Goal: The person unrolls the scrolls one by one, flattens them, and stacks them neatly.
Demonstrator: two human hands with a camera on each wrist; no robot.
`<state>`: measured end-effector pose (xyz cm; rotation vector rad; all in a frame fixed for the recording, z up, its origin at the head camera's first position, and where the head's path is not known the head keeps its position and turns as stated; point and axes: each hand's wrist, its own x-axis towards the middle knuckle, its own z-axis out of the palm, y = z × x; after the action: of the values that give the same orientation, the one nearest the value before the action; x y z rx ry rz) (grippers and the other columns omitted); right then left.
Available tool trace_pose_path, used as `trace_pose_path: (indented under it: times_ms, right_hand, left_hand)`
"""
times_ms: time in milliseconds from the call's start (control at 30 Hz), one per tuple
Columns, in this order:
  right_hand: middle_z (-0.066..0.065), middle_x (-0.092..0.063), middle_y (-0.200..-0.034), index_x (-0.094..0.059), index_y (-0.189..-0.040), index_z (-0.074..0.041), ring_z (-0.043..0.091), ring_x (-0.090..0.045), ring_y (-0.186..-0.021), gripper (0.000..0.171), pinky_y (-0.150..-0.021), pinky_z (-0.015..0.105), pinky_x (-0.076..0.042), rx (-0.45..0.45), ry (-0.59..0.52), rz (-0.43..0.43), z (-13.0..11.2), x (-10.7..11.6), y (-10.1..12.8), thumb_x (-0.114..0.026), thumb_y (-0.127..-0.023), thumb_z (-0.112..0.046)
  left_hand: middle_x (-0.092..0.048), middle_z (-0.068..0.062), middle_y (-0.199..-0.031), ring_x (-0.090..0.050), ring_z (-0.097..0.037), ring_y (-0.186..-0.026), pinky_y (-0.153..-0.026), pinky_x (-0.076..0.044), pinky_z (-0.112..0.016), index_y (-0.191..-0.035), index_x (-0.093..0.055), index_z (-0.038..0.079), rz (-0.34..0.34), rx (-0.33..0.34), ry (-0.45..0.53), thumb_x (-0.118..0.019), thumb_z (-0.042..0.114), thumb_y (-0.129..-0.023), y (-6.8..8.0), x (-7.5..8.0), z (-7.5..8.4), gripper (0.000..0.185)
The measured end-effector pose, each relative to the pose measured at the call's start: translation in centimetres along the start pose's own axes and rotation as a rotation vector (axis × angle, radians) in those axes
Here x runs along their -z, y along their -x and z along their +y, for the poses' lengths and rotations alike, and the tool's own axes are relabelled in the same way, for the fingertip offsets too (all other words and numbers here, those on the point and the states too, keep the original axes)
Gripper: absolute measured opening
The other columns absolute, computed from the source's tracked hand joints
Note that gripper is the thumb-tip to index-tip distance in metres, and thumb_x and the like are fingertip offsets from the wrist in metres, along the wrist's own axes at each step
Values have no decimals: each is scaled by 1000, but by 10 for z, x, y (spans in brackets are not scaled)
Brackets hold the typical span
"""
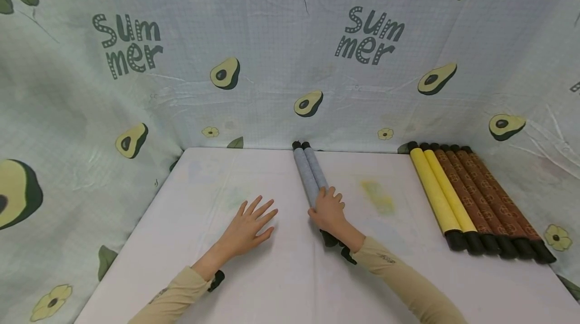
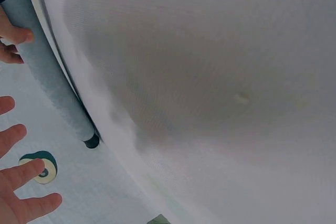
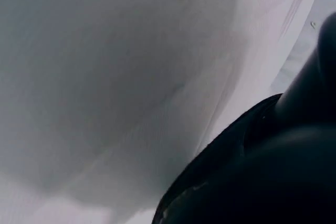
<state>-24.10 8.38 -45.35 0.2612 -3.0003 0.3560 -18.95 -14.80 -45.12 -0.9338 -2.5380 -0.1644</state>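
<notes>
right grip curled over the two grey rolls — left grip wide, flat on the table.

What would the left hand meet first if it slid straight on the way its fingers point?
Probably the grey rolls: the left hand points up-right toward them, across bare table.

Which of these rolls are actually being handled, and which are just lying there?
In hand:
- two grey rolls, right hand resting on them
- left hand, flat on the white table

Lying about:
- two yellow rolls
- brown patterned rolls
- avocado cloth backdrop
</notes>
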Motion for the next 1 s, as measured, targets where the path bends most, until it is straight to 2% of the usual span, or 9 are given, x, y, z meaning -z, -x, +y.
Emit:
trace_pose_path:
  times_ms: [267,500,733,900,1000]
  right_hand:
    - [35,-35,-120,-33,-129,12,48,-46,-95,65,-66,50,-46,-29,29,-43,-12,-8,-1,-55,-85,-31]
    - [36,-33,-117,-35,-126,15,47,-44,-90,72,-60,47,-44,-35,-45,-65,-16,-8,-4,-63,-79,-31]
    - [36,-29,-119,-32,-129,14,42,-44,-84,79,-58,42,-42,-58,-45,-185,-16,2,-11,-65,-76,-34]
    - [31,-36,-109,-40,-122,15,36,-45,-77,77,-56,37,-41,-42,-38,-200,-22,7,-12,-68,-74,-38]
    - [30,-40,-104,-46,-113,15,35,-47,-77,71,-59,39,-41,-35,-42,-193,-28,5,-15,-69,-73,-39]
  left_hand:
    - [-49,-8,-132,-40,-34,-125,-91,-36,-58,-122,-55,16,-19,14,3,-58,30,-85,-1,-1,1,40]
    - [-49,-8,-131,-40,-35,-124,-92,-36,-58,-122,-55,15,-27,16,26,-60,30,-84,-4,-2,1,41]
    - [-48,-7,-132,-39,-34,-125,-92,-36,-58,-122,-55,15,-41,24,29,-58,30,-85,-5,-3,0,40]
    - [-48,-7,-133,-40,-33,-125,-92,-36,-57,-123,-54,16,-37,16,37,-58,30,-85,-6,-4,0,40]
    - [-48,-7,-132,-39,-34,-125,-92,-36,-57,-122,-55,16,-30,9,42,-59,29,-85,-7,-5,0,40]
